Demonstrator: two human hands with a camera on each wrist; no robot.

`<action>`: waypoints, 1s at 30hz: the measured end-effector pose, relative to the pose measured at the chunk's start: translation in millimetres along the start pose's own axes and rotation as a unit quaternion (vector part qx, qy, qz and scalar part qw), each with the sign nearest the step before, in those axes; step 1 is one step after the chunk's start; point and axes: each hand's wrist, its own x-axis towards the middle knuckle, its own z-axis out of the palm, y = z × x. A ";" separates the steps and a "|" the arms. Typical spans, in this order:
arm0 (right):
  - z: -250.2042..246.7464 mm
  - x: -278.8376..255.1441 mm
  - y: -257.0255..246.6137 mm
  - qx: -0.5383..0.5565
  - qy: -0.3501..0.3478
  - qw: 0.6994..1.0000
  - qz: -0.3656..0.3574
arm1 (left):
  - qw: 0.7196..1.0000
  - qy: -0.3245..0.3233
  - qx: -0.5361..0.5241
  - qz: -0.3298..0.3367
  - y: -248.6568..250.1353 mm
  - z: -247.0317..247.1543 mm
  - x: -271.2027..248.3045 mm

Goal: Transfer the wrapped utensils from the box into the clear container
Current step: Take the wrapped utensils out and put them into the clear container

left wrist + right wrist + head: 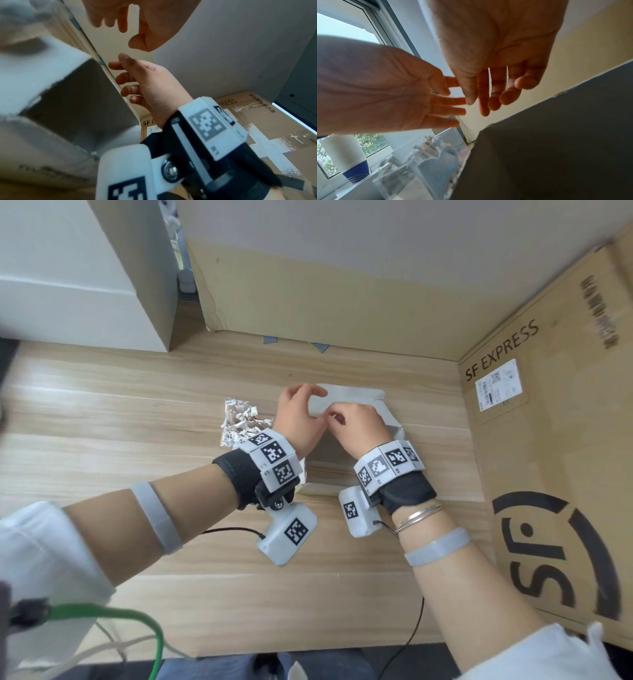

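Observation:
A white cardboard box [356,397] stands at the middle of the wooden table [120,405], its flaps up. Both my hands hover over its opening. My left hand [303,402] reaches in from the left with its fingers loose, touching the far flap. My right hand [342,419] is beside it, fingers slightly bent. The right wrist view shows both palms bare: the left hand [443,106] has straight fingers, the right hand [496,93] relaxed ones. Just left of the box is the clear container [239,422] [423,166], holding several paper-wrapped utensils. The box's inside is hidden.
A big brown SF Express carton [548,446] walls off the right side. A cardboard panel [325,296] stands at the back and a white cabinet [85,289] at the back left. Green and white cables [137,618] hang at the near left edge.

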 end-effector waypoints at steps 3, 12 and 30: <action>-0.2 -2.7 13.7 0.005 -0.001 1.000 0.007 | 0.996 -0.037 0.038 -0.067 1.2 12.7 -6.3; 4.7 -4.8 45.8 -0.013 -0.048 0.999 0.017 | 0.970 -0.104 0.030 -0.219 -20.0 30.6 2.4; 44.0 -2.8 61.1 -0.087 -0.125 0.981 0.122 | 0.995 -0.028 0.012 -0.098 -34.7 33.7 -9.5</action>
